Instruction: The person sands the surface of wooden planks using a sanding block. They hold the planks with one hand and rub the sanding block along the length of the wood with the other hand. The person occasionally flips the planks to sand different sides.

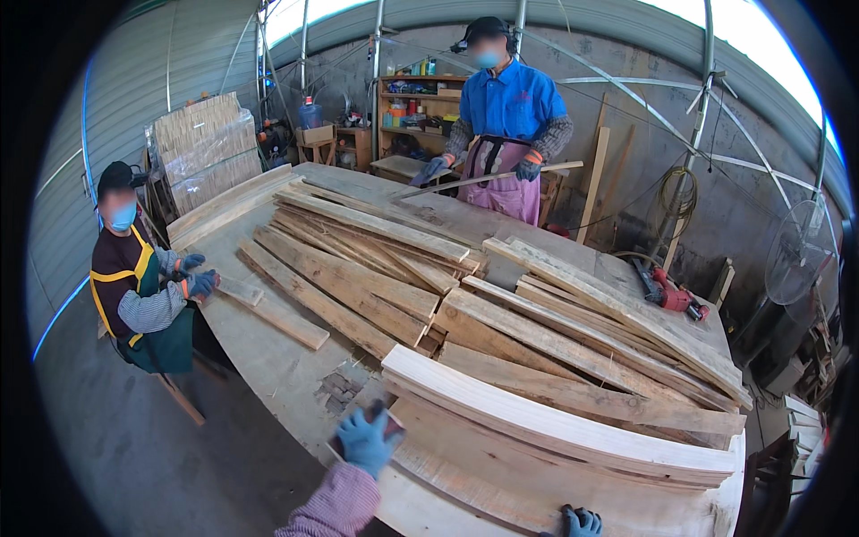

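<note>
Pale, rough-sawn timber is covering most of the long surface (268, 367) in front of me; the boards are lying in overlapping stacks that are running away from me toward the far end. My left hand (365, 440), in a blue glove with a striped sleeve behind it, is closing around a small dark sanding block (380, 417) at the near left edge of the surface; the fingers are curling over its top, so the hand is grasping the block. The block is sitting just beside the end of the nearest light plank (555, 421), which is lying on top of the closest stack. My right hand (582, 522), also in a blue glove, is showing only partly at the lower edge; it is resting against the near side of the stack, and I cannot tell whether it is clenched or released.

To the left, a person in a green apron (148, 286) is standing at the surface with both gloved hands on a short board (240, 290); at the far end, a person in a blue shirt (510, 116) is holding a thin wooden strip (483, 179) across the body. A red power tool (671, 295) is lying on the right edge of the surface, well apart from my hands.
</note>
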A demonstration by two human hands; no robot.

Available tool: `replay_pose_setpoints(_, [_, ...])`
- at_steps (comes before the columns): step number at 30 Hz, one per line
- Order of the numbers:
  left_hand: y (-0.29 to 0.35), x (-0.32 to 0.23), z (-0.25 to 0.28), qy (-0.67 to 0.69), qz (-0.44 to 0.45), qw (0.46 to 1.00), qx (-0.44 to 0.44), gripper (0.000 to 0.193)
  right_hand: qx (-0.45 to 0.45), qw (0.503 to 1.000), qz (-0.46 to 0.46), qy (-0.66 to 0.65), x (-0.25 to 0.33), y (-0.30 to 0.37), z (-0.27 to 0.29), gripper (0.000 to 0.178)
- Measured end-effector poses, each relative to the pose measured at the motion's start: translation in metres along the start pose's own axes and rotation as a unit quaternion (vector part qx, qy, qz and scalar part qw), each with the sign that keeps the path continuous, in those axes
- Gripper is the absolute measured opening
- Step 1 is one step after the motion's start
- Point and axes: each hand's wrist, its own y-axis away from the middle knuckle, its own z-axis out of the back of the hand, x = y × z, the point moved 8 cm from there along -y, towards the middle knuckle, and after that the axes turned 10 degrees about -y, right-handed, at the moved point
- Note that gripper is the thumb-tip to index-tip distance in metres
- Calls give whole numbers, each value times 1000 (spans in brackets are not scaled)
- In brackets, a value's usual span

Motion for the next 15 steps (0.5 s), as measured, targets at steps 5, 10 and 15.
replay_pose_setpoints(5, [106,-116,36,106,-224,969,-20,64,18,1000,4,12,3,-7,-2,79])
replay_pose_setpoints(10, [66,-65,35,70,-186,978,-65,66,34,999,20,13,0,-11,-5,78])
replay_pose_setpoints(15, [-27,21,4,15,-47,995,-91,51,53,998,-3,21,-7,0,-2,79])
